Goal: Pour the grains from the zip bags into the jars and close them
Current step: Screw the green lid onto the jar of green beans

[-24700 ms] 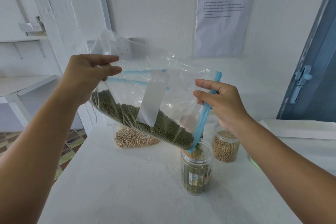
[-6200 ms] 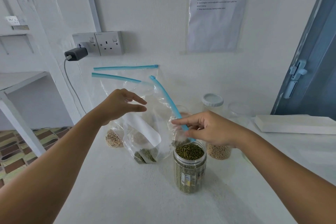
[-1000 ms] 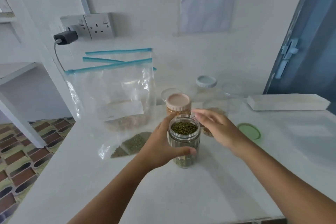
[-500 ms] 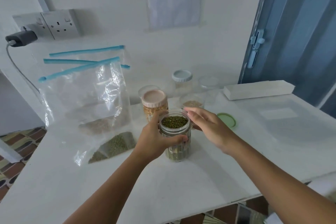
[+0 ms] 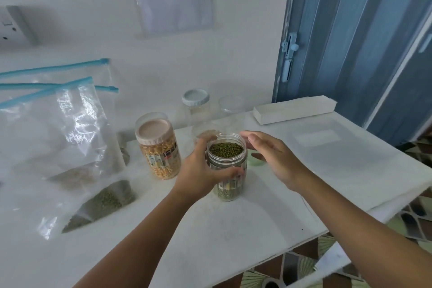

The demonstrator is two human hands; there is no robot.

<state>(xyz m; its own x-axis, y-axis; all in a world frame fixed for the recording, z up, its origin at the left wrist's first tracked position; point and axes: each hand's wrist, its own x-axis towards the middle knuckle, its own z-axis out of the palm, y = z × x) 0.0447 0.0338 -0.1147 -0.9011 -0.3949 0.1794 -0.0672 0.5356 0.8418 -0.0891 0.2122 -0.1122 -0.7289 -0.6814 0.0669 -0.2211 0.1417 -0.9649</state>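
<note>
Three zip bags (image 5: pixel 58 128) are leaning together at the left end of the white table (image 5: pixel 350 170), their blue zip strips uppermost. The front bag is holding a small remainder of green grains (image 5: pixel 102 201) in its lower corner; a bag behind it is showing pale grains, blurred. Just right of the bags, a jar of yellow grains (image 5: pixel 160 147) is standing upright with a pink lid (image 5: pixel 154 130) seated on it. Behind it, near the wall, a clear jar with a pale blue lid (image 5: pixel 196 98) is standing, and another clear container (image 5: pixel 231 106) is sitting beside that; contents are too faint to identify.

At centre, the left hand (image 5: pixel 201 170) is gripping the open jar (image 5: pixel 228 168), fingers and thumb curling around its body. This jar is standing upright on the table, uncapped, and is filled nearly to the rim with green grains.

The right hand (image 5: pixel 275 156) is hovering just right of the jar mouth, fingers extended and relaxed, holding nothing and not touching the jar. A green lid (image 5: pixel 253 161) is lying flat on the table behind this hand, partly hidden by it. Farther right, a white block (image 5: pixel 294 110) is lying along the table's back edge beside a blue door (image 5: pixel 350 30).
</note>
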